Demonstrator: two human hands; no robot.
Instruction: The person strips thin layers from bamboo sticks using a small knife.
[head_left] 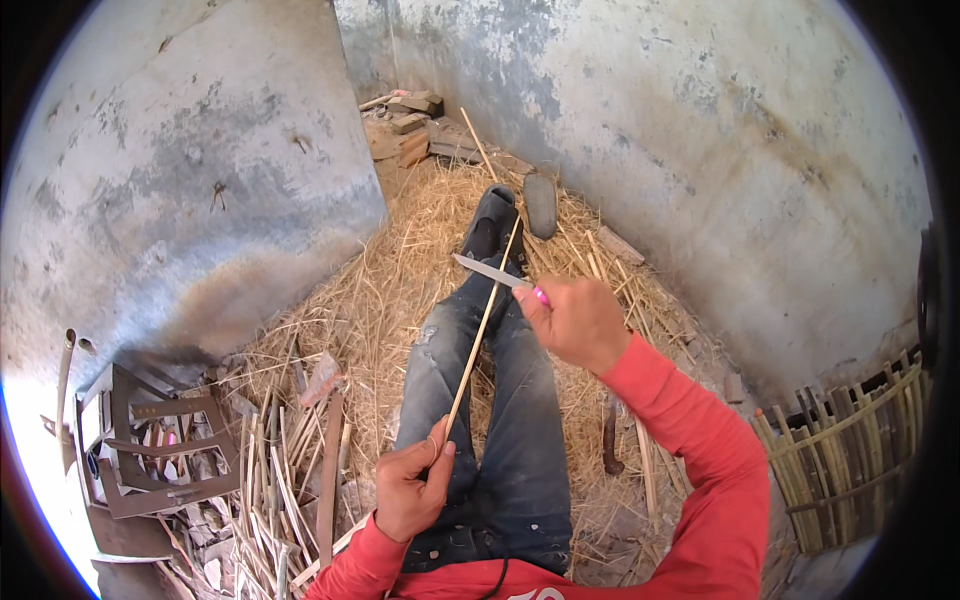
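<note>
My left hand (412, 484) is closed around the lower end of a thin pale strip of split wood or bamboo (470, 360). The strip slants up and away over my legs in dark jeans (520, 420), its far end near my shoes (490, 222). In my right hand (580, 318) is a knife (492, 270) with a pink handle, gripped closed. Its blade points left and crosses the strip towards the far end. Whether the edge touches the strip I cannot tell.
Shavings (390, 260) cover the ground around my legs. Cut strips (275, 480) and a brown metal frame (170, 450) lie at left. A slatted basket-like piece (850, 450) stands at right. Bricks (410, 125) and a loose sole (540, 205) lie ahead, between walls (680, 100).
</note>
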